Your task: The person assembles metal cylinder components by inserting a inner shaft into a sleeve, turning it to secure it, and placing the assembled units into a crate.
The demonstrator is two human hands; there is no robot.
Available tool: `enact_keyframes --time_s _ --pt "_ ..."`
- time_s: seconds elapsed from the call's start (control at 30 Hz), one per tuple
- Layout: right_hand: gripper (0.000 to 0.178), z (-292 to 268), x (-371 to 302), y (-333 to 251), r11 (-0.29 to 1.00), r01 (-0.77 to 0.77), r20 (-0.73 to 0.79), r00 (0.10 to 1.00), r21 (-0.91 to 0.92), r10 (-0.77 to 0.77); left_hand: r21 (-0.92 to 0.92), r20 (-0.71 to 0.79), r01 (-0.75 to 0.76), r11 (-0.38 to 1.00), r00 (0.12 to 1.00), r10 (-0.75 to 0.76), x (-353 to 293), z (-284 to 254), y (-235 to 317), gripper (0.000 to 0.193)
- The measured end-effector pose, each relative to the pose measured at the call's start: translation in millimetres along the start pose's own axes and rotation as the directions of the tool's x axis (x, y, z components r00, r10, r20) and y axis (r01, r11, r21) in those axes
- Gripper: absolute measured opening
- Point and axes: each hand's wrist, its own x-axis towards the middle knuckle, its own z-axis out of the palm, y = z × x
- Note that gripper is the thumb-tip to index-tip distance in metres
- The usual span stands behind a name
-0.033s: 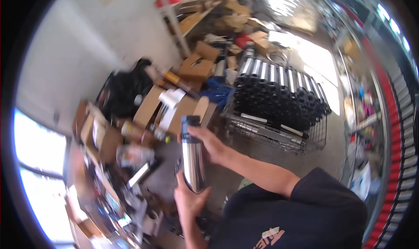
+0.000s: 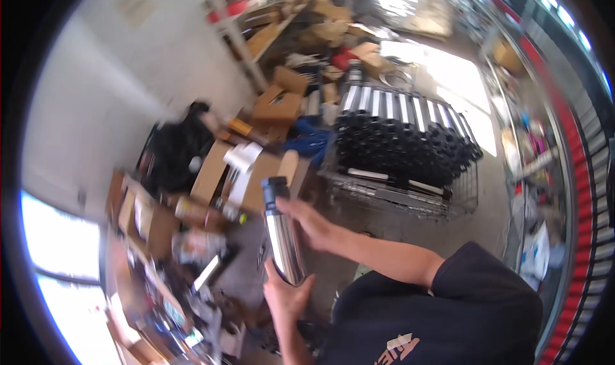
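Observation:
A shiny metal cylinder (image 2: 283, 243) with a black, stepped end piece (image 2: 274, 187) is held between both my hands, its black end pointing away and slightly left. My left hand (image 2: 287, 294) is wrapped round the near end, thumb and fingers on either side. Below the black piece, my right hand (image 2: 312, 223) is closed on the cylinder from the right; most of its fingertips are hidden behind the metal. A small dark piece (image 2: 262, 255) shows beside the cylinder's left side, too blurred to name.
Many similar black-ended metal cylinders (image 2: 403, 141) lie stacked in a wire cart (image 2: 397, 202) ahead right. Open cardboard boxes (image 2: 269, 166), a black bag (image 2: 179, 141) and loose clutter line the left. Loaded shelving (image 2: 506, 109) runs along the right.
The cylinder has tilted a little, its black end leaning further left. Both hands keep hold of it, and the surroundings have shifted slightly in view.

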Motion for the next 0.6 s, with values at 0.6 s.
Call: enact_keyframes --time_s 0.6 --pt "0.032 -507 -118 -185 0.952 0.237 -0.956 0.263 0.193 0.128 -0.384 0.43 0.064 0.921 0.895 0.117 147 151 127 0.03"
